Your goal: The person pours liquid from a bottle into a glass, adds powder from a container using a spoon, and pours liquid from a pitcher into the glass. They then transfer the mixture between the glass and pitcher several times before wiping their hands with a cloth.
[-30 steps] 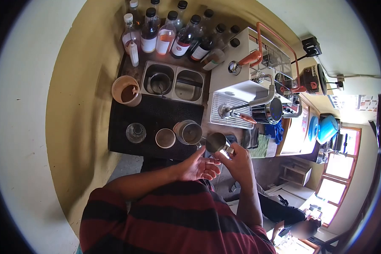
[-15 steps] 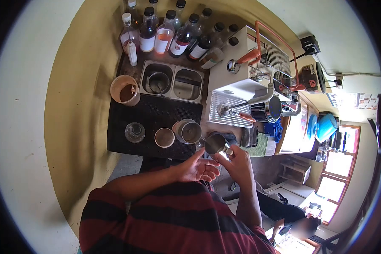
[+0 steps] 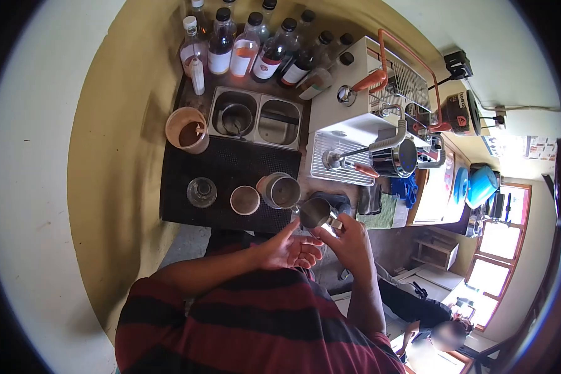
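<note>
Small metal jug (image 3: 315, 213) gripped in right hand (image 3: 352, 240), left hand (image 3: 293, 249) just beside

Clock centre: the held jug; 12 points away from the wearer.

Right hand, at 4: fingers wrapped on the handle side of the jug, thumb lying near its wall. Mouth of jug is in view; contents I cannot make out from here. Left hand, at 7: palm turned up, fingers loosely curled and unclosed, one digit reaching up toward the jug's wall. Contact there: cannot tell.

At 10, just beside: larger metal jug (image 3: 282, 191), standing on a black mat (image 3: 230, 163). Past it, between 9 and 10: a pale-rimmed cup (image 3: 244, 200), then a clear glass vessel (image 3: 202, 192), both on the same mat. Farther out at 10: a tub (image 3: 173, 136) with brown matter inside.

At 11: two steel pans (image 3: 255, 118), side by side in the worktop (image 3: 234, 82); one holds a small round pot (image 3: 235, 115), the other has a dark bar (image 3: 279, 118) across it. Beyond them, bottles (image 3: 267, 62), mostly black-capped, stand near the wall.

Between 12 and 1: white machine (image 3: 330, 103) with a slatted tray (image 3: 349, 172). At 3, near: green cloth (image 3: 380, 215). Well apart, between 4 and 5: another person (image 3: 427, 315) in dark clothing
</note>
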Demonstrator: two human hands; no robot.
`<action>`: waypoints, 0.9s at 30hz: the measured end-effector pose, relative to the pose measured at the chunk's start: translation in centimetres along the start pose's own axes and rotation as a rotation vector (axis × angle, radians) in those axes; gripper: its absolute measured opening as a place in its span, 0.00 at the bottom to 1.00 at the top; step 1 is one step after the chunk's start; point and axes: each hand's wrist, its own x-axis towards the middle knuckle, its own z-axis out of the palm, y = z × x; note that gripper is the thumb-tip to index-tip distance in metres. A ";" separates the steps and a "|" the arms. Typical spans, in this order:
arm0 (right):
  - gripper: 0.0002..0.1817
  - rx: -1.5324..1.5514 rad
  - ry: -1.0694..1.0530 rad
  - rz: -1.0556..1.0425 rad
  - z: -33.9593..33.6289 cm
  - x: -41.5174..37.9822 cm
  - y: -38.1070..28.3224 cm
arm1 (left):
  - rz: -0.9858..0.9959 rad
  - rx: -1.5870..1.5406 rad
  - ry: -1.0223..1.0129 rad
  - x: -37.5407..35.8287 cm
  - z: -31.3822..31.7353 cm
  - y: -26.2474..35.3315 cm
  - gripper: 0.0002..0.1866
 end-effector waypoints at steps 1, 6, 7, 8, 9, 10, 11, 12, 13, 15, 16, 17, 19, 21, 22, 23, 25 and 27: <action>0.27 0.010 0.001 -0.005 0.1 0.0 0.1 | 0.004 0.000 -0.002 -0.1 0.0 0.0 0.47; 0.27 0.008 0.003 -0.010 0.7 -0.1 -0.2 | 0.025 0.004 -0.008 -0.7 -0.2 -0.2 0.46; 0.26 -0.001 0.000 -0.008 0.7 -0.2 -0.5 | 0.025 0.013 -0.002 -0.9 -0.3 -0.3 0.47; 0.26 -0.011 -0.003 -0.006 0.8 -0.2 -0.8 | 0.025 0.022 0.003 -1.0 -0.5 -0.3 0.48; 0.26 -0.010 -0.003 -0.010 0.9 -0.1 -0.9 | 0.026 0.032 0.008 -1.1 -0.7 -0.2 0.49; 0.26 -0.009 -0.004 -0.012 1.0 -0.1 -0.9 | 0.029 0.026 0.005 -1.2 -0.8 -0.3 0.49; 0.26 -0.007 -0.004 -0.013 1.1 -0.1 -1.0 | 0.030 0.021 0.002 -1.2 -0.9 -0.3 0.49; 0.26 -0.017 -0.009 -0.014 1.2 -0.1 -1.1 | 0.031 0.017 -0.001 -1.3 -0.9 -0.3 0.49; 0.26 -0.027 -0.015 -0.015 1.2 0.0 -1.1 | 0.033 0.013 0.004 -1.4 -1.0 -0.3 0.49; 0.26 -0.036 -0.023 -0.015 1.2 0.0 -1.4 | 0.040 0.004 0.016 -1.6 -0.9 -0.1 0.48; 0.26 -0.035 -0.026 -0.015 1.2 0.1 -1.7 | 0.055 0.023 0.011 -1.7 -0.9 -0.1 0.48; 0.25 -0.035 -0.028 -0.017 1.2 0.2 -2.0 | 0.071 0.042 0.005 -1.8 -0.9 0.1 0.48; 0.25 -0.026 -0.034 -0.032 1.1 0.4 -2.6 | 0.100 0.071 0.004 -1.8 -1.0 0.3 0.48; 0.24 -0.021 -0.038 -0.050 1.2 0.6 -2.9 | 0.120 0.089 0.016 -1.9 -1.1 0.4 0.48; 0.24 -0.019 -0.036 -0.061 1.2 0.7 -3.0 | 0.127 0.087 0.018 -1.9 -1.2 0.4 0.48; 0.24 -0.016 -0.033 -0.073 1.2 0.9 -3.1 | 0.132 0.087 0.019 -1.8 -1.2 0.5 0.48; 0.24 -0.013 -0.038 -0.065 1.2 1.2 -3.1 | 0.144 0.090 0.023 -1.8 -1.2 0.7 0.48; 0.24 -0.023 -0.041 -0.062 1.1 1.5 -3.3 | 0.157 0.097 0.026 -1.8 -0.9 1.0 0.48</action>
